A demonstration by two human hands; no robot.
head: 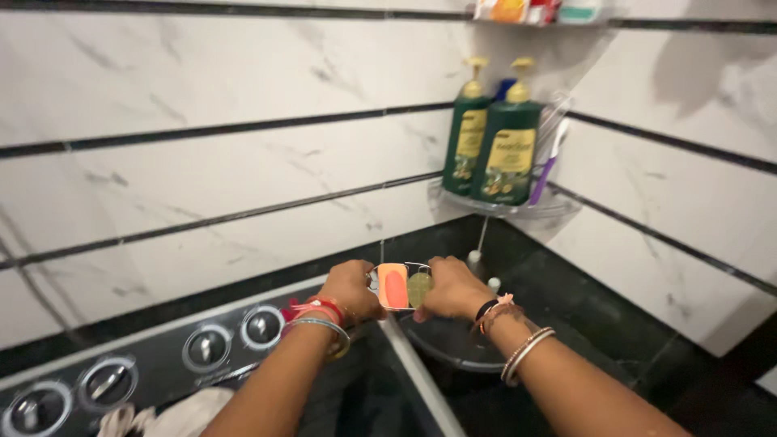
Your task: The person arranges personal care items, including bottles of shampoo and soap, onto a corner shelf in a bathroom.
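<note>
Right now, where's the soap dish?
In the head view, the soap dish sits at centre frame, held between the left hand and right hand, below the corner shelf with its two green pump bottles.

The fingertips of both hands (402, 289) are hidden behind the soap tray (398, 286) held between them, so how they grip its rim cannot be told. The packets (537, 10) on the top shelf are cut off by the upper edge. A blue bottle (505, 86) is almost wholly hidden behind the two green bottles (492, 142). The lowest knob (32, 411) and the cloth (174, 417) are cut by the bottom edge. The lower shelf (453, 350) is partly covered by the right forearm. The small pieces (483, 271) behind the right hand are too small to tell.
</note>
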